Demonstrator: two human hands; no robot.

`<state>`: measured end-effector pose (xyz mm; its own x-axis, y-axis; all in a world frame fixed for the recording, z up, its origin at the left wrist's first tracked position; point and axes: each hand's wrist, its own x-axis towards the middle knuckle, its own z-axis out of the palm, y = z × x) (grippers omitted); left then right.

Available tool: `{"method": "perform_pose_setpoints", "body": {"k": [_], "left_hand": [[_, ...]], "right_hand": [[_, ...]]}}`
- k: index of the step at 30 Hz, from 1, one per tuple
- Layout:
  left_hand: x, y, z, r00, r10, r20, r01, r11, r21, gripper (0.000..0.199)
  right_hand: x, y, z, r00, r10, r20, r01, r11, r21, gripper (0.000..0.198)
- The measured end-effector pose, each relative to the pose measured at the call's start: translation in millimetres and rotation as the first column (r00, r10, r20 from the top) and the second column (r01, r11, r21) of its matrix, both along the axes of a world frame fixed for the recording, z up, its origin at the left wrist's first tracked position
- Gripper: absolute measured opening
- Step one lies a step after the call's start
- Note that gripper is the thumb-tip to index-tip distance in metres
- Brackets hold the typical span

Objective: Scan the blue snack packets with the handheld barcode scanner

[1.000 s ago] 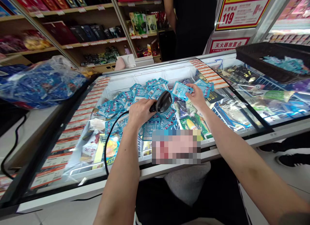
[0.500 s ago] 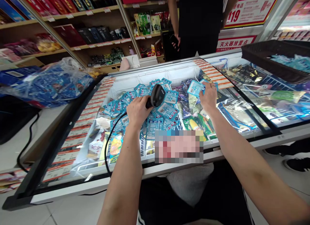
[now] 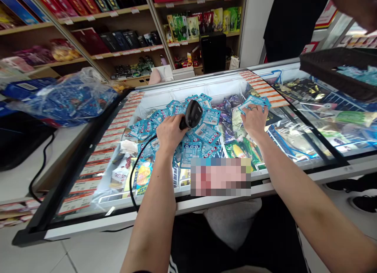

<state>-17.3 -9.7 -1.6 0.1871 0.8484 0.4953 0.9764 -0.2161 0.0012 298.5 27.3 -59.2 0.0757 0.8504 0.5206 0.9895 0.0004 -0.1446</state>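
Observation:
My left hand is closed round the handle of a black barcode scanner, whose head faces right over the heap. Below it a pile of small blue printed packets spreads across the open chest freezer. To the right, my right hand has its fingers on blue packets above the purple and green bags. How many packets it holds is hard to tell. The scanner's black cable loops down past my left wrist.
A dark tray with more blue packets stands at the right on the freezer. On the left counter lies a clear plastic bag of blue packs. Behind are goods shelves and a person in black.
My right hand has turned the blue packet from its barcode side to a flatter, tilted position, slightly right. The person behind has shifted right. My left hand keeps the barcode scanner over the pile.

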Motion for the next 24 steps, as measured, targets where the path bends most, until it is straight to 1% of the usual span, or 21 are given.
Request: {"method": "perform_pose_setpoints", "body": {"k": [3,5,7,10,13,15,20,22,24], "left_hand": [[0,0,0.6,1.0,0.008,-0.004,-0.008,1.0,-0.003,0.042],[1,-1,1.2,1.0,0.009,-0.011,-0.009,1.0,-0.002,0.042],[1,-2,1.8,1.0,0.011,-0.016,-0.012,1.0,-0.006,0.043],[1,-2,2.1,1.0,0.017,-0.016,-0.017,1.0,-0.014,0.044],[1,-2,1.5,1.0,0.015,-0.014,-0.016,1.0,-0.013,0.043],[1,-2,0.9,1.0,0.007,-0.013,-0.007,1.0,-0.005,0.042],[1,-2,0.2,1.0,-0.008,-0.012,0.008,1.0,0.008,0.039],[2,-2,-0.1,1.0,-0.001,-0.018,0.001,1.0,0.006,0.039],[2,-1,-0.7,1.0,0.003,-0.026,-0.003,1.0,0.004,0.039]], "right_hand": [[-3,-2,2,1.0,0.002,0.006,-0.002,1.0,0.019,0.032],[-11,-5,7,0.997,0.063,-0.034,-0.063,0.998,0.019,0.033],[-23,-9,12,0.98,0.168,-0.109,-0.171,0.985,-0.017,0.035],[-40,-16,17,0.921,0.337,-0.194,-0.36,0.927,-0.102,0.04],[-52,-22,18,0.876,0.417,-0.241,-0.459,0.876,-0.15,0.045],[-59,-25,18,0.87,0.432,-0.237,-0.475,0.864,-0.166,0.052],[-70,-32,18,0.881,0.438,-0.177,-0.466,0.868,-0.173,0.068],[-72,-33,18,0.873,0.461,-0.159,-0.485,0.857,-0.176,0.07],[-72,-33,17,0.859,0.489,-0.154,-0.511,0.841,-0.176,0.067]]}}
